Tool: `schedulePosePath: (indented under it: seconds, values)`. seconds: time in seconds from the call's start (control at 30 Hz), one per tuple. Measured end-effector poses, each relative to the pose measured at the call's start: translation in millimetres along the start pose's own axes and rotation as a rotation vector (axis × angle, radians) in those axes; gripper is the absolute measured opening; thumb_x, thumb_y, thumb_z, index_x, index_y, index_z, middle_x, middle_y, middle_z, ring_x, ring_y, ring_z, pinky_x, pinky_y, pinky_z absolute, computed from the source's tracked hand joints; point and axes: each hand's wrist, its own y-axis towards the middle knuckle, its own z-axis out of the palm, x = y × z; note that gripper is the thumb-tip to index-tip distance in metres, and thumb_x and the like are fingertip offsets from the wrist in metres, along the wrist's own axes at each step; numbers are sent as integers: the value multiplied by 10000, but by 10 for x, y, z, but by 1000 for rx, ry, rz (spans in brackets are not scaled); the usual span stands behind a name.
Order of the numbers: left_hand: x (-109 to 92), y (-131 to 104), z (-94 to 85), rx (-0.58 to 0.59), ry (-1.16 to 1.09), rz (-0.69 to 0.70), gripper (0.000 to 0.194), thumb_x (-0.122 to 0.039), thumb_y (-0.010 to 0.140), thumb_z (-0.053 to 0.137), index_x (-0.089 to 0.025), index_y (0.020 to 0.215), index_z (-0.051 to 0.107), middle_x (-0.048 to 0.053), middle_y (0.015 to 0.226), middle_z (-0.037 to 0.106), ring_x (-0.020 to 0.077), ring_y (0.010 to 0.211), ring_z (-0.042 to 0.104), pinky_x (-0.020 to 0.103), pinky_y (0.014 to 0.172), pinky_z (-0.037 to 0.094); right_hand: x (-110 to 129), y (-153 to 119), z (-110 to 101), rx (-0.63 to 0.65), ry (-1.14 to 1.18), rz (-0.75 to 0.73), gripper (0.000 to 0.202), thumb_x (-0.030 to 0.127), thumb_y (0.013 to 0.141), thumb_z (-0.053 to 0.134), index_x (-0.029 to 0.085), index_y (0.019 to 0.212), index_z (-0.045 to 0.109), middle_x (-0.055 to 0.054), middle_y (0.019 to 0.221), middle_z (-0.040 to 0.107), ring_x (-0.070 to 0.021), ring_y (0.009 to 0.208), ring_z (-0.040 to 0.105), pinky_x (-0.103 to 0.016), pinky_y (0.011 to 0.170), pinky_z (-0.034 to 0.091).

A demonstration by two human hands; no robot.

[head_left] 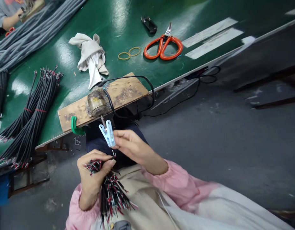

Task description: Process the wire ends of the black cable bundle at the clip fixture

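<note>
Several thick grey cables (48, 30) stretch over the far left of the glossy green table (123, 32), near black wire bundles (34, 115) tied with red bands. Further right, a green clamp (76, 126) sits at the edge of a stained wooden board (130, 91), and a crumpled off-white cloth (87, 51) lies behind. The left hand (92, 172) is clenched round a bunch of black wires with red and white ends (114, 195), below the table edge. Just above it, a light blue plastic clothespin (107, 134) is by the metal tip jutting from the board's brownish metal lump (97, 102). The right hand (134, 147) has bent fingers against the clothespin; I can't tell whether they pinch it. Beyond are yellow rubber bands (129, 53), a small black tool (148, 25), orange-handled scissors (163, 48) and whitish strips (211, 38).
</note>
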Motion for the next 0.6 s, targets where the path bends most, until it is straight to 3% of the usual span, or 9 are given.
schedulePosePath:
  seconds: [0.1,0.2,0.37,0.6]
  values:
    - [-54,9,-2,7,17,60,172,-72,610,810,-241,627,791,-16,571,709,92,481,629,147,475,497,113,140,54,57,36,-24,529,652,704,754,142,634,632,8,619,515,-91,601,421,-237,557,329]
    - [-91,43,-1,-15,58,94,157,-81,612,810,-236,622,789,-15,569,707,91,472,622,150,475,497,161,231,104,110,48,-19,513,629,718,756,130,652,652,-10,646,549,-91,598,447,-238,548,345]
    - [-98,131,34,-32,88,69,136,-89,611,800,-224,605,785,-10,547,702,89,450,603,155,461,480,124,255,123,85,151,16,482,572,649,834,125,639,655,3,634,571,-73,555,472,-210,517,359]
    - [-110,131,71,-19,87,30,129,-92,615,796,-219,598,781,-10,525,689,90,444,587,163,464,470,20,234,29,53,231,104,515,635,677,783,139,626,659,7,557,537,-90,551,453,-216,528,381]
